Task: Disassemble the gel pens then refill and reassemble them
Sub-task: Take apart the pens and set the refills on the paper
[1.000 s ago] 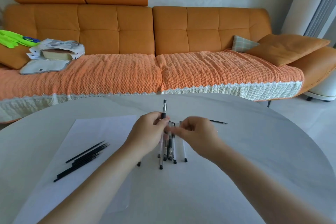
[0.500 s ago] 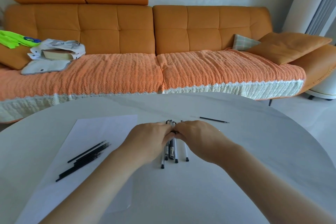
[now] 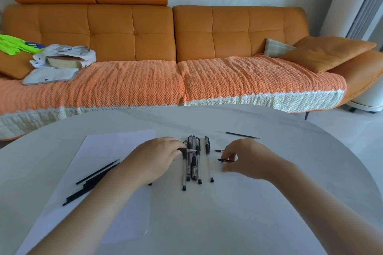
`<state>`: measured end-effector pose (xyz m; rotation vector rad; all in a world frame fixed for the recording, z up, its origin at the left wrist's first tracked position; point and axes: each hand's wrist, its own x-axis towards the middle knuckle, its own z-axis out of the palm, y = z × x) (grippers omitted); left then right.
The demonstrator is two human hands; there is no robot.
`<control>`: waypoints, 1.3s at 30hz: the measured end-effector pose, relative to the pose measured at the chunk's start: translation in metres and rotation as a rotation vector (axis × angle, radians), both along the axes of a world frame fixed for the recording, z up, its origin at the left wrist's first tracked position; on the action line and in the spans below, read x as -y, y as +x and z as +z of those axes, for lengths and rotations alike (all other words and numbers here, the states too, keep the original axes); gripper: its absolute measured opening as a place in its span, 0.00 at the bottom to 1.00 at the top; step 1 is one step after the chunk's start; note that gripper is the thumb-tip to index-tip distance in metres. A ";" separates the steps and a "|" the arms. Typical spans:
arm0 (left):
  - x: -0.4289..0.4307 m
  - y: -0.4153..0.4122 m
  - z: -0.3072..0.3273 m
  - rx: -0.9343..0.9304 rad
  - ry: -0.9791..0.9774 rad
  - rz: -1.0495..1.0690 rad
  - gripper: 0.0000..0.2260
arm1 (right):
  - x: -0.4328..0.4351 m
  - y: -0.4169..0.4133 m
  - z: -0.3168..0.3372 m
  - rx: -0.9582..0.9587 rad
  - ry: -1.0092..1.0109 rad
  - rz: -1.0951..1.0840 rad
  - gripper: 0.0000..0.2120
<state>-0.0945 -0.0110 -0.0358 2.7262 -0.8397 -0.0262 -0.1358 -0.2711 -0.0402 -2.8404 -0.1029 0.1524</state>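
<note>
- Smooth, matte white, the round table [image 3: 207, 223] runs under both my forearms, with an orange sofa [image 3: 132, 33] beyond its far edge.
- My left hand [image 3: 157, 157] lies knuckles up. Thumb and fingertips pinch a short tip section [image 3: 187, 150], dark at my fingers and tapering to a clear plastic point aimed at 3 o'clock.
- My right hand [image 3: 246, 159] is curled low over the table. Fingers and thumb pinch a thin dark piece [image 3: 224, 160] whose end pokes out toward 9 o'clock; I cannot tell which part it is.
- Just at 12 o'clock from that piece, a small dark bit [image 3: 219, 150] lies on the table, apart from my fingers.
- Between my hands lie the gel pens [image 3: 193, 161], packed side by side and running 12 to 6, with slim clear barrels, black rubbery grips and black end plugs.
- The tip section crosses their upper halves.
- One single pen [image 3: 208, 157] lies slightly apart on their 3 o'clock side.
- At 9 o'clock from my left forearm, thin black refills [image 3: 91, 182] fan out on a flat white sheet of paper [image 3: 116, 145].
- At 12 o'clock from my right hand, a lone refill [image 3: 242, 135] lies across the table, needle-thin.
- On the sofa, a tufted back rises above a nubby woven orange throw [image 3: 124, 89] with white scalloped trim.
</note>
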 end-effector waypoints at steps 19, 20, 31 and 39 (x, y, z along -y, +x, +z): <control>0.024 -0.004 -0.008 0.267 -0.215 -0.123 0.08 | -0.036 0.003 0.011 0.224 -0.101 0.247 0.13; 0.023 -0.003 -0.006 0.273 -0.218 -0.140 0.07 | -0.037 0.004 0.013 0.234 -0.120 0.238 0.13; 0.017 0.003 0.000 0.408 -0.228 -0.150 0.05 | -0.045 0.015 0.016 0.358 -0.360 0.228 0.09; 0.025 -0.003 -0.003 0.215 -0.047 -0.012 0.09 | -0.044 0.011 0.014 0.444 -0.143 0.146 0.09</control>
